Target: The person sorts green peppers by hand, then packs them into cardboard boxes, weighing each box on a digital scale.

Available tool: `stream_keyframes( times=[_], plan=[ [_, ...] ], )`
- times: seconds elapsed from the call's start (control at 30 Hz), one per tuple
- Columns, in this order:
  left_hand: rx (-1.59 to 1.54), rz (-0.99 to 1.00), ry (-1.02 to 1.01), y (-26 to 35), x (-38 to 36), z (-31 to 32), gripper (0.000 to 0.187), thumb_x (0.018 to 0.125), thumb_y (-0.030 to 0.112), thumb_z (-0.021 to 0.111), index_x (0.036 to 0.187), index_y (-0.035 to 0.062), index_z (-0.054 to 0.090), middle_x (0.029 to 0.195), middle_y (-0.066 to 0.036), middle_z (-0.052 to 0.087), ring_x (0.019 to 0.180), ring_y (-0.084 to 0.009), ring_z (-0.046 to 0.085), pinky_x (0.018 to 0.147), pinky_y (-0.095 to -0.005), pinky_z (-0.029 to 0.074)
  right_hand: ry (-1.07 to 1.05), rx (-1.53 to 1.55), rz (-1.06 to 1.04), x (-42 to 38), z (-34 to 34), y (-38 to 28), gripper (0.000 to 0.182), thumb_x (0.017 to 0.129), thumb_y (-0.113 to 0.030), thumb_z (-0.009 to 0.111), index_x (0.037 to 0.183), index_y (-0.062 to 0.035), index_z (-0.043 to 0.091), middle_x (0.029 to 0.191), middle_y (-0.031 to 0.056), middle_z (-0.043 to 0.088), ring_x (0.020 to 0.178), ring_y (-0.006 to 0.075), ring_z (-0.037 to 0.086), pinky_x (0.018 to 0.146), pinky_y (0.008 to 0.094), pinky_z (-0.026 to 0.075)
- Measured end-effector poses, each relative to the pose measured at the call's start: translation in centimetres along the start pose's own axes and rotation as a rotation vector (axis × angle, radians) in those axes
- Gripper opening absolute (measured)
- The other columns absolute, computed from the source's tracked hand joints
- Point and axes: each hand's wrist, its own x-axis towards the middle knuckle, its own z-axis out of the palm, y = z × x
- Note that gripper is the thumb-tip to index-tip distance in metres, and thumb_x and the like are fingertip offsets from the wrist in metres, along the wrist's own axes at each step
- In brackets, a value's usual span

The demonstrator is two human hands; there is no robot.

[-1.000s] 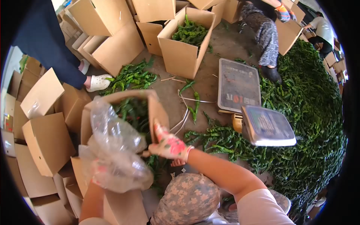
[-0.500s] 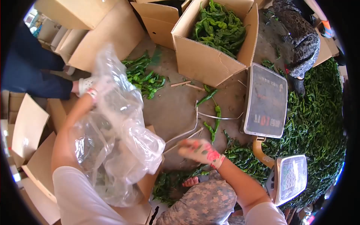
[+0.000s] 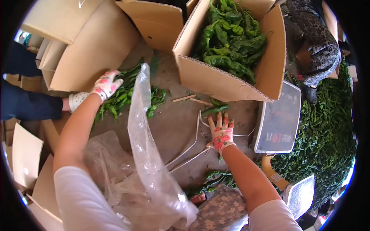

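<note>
My left hand [image 3: 107, 85], in a floral-patterned glove, rests at the edge of a small pile of green peppers [image 3: 117, 106] on the floor, its fingers partly spread. My right hand [image 3: 222, 134], gloved alike, reaches down to the floor with fingers spread wide, close to a few loose green peppers [image 3: 216, 107]. Between my arms a clear plastic bag [image 3: 148, 154] drapes loosely over a cardboard box in front of me; neither hand grips it. White strapping [image 3: 192, 142] lies on the floor beside my right hand.
An open cardboard box [image 3: 227, 79] full of green peppers stands ahead. To its right is a platform scale [image 3: 279, 119] with a display [image 3: 300, 196]. A large heap of peppers [image 3: 327, 131] covers the right side. Other people's legs [image 3: 31, 98] show at left.
My left hand has let go of the plastic bag, which has sunk down, and moved to the pepper pile. My right hand has moved forward with its fingers spread.
</note>
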Motion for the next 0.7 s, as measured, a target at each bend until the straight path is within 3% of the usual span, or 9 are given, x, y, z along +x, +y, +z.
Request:
stream_keyframes(
  times=[0.17,0.23,0.27,0.3,0.33,0.37,0.43,0.57,0.7],
  plan=[
    [0.019,-0.579,0.129,-1.2,4.8,8.8,0.069,0.086,0.064,0.04,0.135,0.0154,0.044,0.138,-0.021,0.039,0.122,-0.0351,0.046,0.102,-0.0419,0.037,-0.007,0.04,-0.018,0.4,0.6,0.6,0.115,0.058,-0.055,0.078,0.148,-0.0227,0.014,0.151,0.0175,0.016,0.139,0.0417,0.012,0.106,0.0624,0.015],
    [0.038,-0.241,0.118,2.0,1.5,9.2,0.047,0.091,0.052,0.038,0.114,0.0155,0.057,0.112,-0.019,0.057,0.101,-0.0378,0.058,0.088,-0.043,0.048,-0.006,0.022,-0.034,-0.1,0.5,0.6,0.116,0.057,-0.057,0.077,0.148,-0.0231,0.013,0.152,0.0169,0.016,0.139,0.0419,0.012,0.106,0.0625,0.016],
    [0.328,0.26,-0.177,1.7,1.4,11.5,0.036,0.095,0.041,0.038,0.106,0.0128,0.058,0.096,-0.017,0.062,0.089,-0.0343,0.063,0.079,-0.0385,0.052,0.018,0.016,-0.025,0.0,0.5,0.8,0.116,0.058,-0.057,0.077,0.148,-0.0232,0.013,0.152,0.0169,0.016,0.139,0.0419,0.012,0.105,0.0624,0.017],
    [0.407,0.388,-0.358,8.5,-3.0,8.4,0.033,0.098,0.033,0.037,0.109,0.0089,0.057,0.088,-0.018,0.062,0.081,-0.0287,0.064,0.073,-0.0359,0.053,0.036,0.009,-0.027,-0.1,0.7,0.8,0.115,0.058,-0.057,0.076,0.148,-0.0233,0.013,0.152,0.017,0.016,0.139,0.0419,0.012,0.105,0.0624,0.017],
    [-0.278,0.628,-0.501,9.8,-6.3,10.2,0.035,0.099,0.03,0.037,0.118,0.0057,0.053,0.095,-0.017,0.062,0.089,-0.0262,0.062,0.079,-0.0353,0.052,0.047,-0.022,-0.022,-0.1,0.8,0.7,0.114,0.058,-0.058,0.075,0.148,-0.0233,0.014,0.151,0.0168,0.017,0.139,0.0416,0.012,0.105,0.0621,0.019],
    [-0.621,0.509,-0.539,9.6,-7.1,11.2,0.035,0.097,0.031,0.042,0.119,0.0068,0.054,0.099,-0.015,0.063,0.093,-0.0248,0.061,0.082,-0.0344,0.051,0.004,-0.039,-0.026,0.0,0.8,0.7,0.099,0.071,-0.048,0.07,0.148,-0.0216,0.015,0.152,0.0184,0.014,0.139,0.0428,0.012,0.105,0.062,0.018],
    [-1.376,0.288,-0.569,9.1,-8.6,13.1,0.038,0.094,0.034,0.051,0.121,0.0092,0.057,0.108,-0.011,0.064,0.101,-0.0218,0.06,0.086,-0.0328,0.048,0.008,-0.068,-0.068,0.4,1.6,0.4,0.104,0.067,-0.051,0.072,0.148,-0.0222,0.014,0.151,0.0184,0.014,0.138,0.0428,0.012,0.105,0.0615,0.019],
    [-0.226,-0.191,0.395,-4.1,-5.5,10.1,0.03,0.086,0.034,0.053,0.085,0.0051,0.062,0.086,-0.018,0.063,0.083,-0.0378,0.061,0.075,-0.0429,0.048,0.001,-0.11,-0.012,0.5,0.8,0.6,0.117,0.058,-0.058,0.077,0.148,-0.0235,0.011,0.152,0.0181,0.011,0.138,0.0423,0.012,0.106,0.0597,0.02],
    [0.136,-0.877,0.166,-21.1,-7.1,11.3,0.054,0.081,0.042,0.049,0.115,0.0014,0.052,0.119,-0.029,0.05,0.108,-0.0404,0.055,0.092,-0.0426,0.045,-0.044,-0.05,-0.002,1.3,2.9,1.2,0.117,0.057,-0.056,0.078,0.148,-0.0254,0.012,0.152,0.0178,0.011,0.138,0.0425,0.012,0.106,0.0592,0.021]
  ],
)
